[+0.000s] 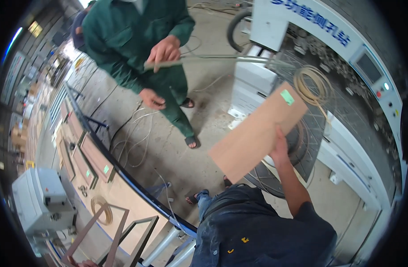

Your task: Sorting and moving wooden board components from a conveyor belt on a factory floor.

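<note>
My right hand (280, 147) grips the near long edge of a flat brown wooden panel (253, 133), its thumb on the upper face. A green sticker (287, 97) marks the panel's far end. Held at a slant, the panel partly covers a round dark-topped table. Close beyond its far end is a coil of tan edge strip (308, 84). No part of my left arm shows. At the lower left edge, fingers (84, 263) touch a brown open frame (90, 229); their arm is outside the picture, so whose they are is not shown.
A person in green work clothes (137, 49) faces me, one hand holding a long thin strip (204, 60). A large white machine (373, 66) stands right. Framed panels (97, 158), scissors (82, 190) and a strip roll lie on the left table (133, 207). Hoses (144, 133) cross the floor.
</note>
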`<act>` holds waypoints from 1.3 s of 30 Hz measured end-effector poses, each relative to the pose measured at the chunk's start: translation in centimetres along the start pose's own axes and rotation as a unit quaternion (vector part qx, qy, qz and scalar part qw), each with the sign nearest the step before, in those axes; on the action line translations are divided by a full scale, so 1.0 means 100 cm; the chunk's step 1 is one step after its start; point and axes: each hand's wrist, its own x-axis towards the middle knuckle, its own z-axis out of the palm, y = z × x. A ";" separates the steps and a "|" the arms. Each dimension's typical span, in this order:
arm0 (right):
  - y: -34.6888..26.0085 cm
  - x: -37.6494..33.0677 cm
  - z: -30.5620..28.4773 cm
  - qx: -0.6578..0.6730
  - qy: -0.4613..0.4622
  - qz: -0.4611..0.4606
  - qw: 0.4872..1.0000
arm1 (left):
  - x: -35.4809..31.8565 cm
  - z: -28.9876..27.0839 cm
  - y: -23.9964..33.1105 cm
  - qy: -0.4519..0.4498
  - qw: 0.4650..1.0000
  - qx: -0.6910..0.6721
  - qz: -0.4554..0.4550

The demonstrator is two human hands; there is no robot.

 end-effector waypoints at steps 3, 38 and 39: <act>0.016 0.002 0.024 -0.042 0.061 -0.041 0.996 | -0.009 0.002 0.018 0.012 0.999 -0.045 -0.002; -0.009 -0.010 -0.009 -0.053 0.056 -0.100 0.992 | -0.006 0.003 0.028 -0.001 1.000 0.009 -0.029; -0.010 -0.012 -0.007 -0.020 0.004 -0.063 0.998 | -0.006 -0.023 0.015 -0.025 0.997 0.027 -0.065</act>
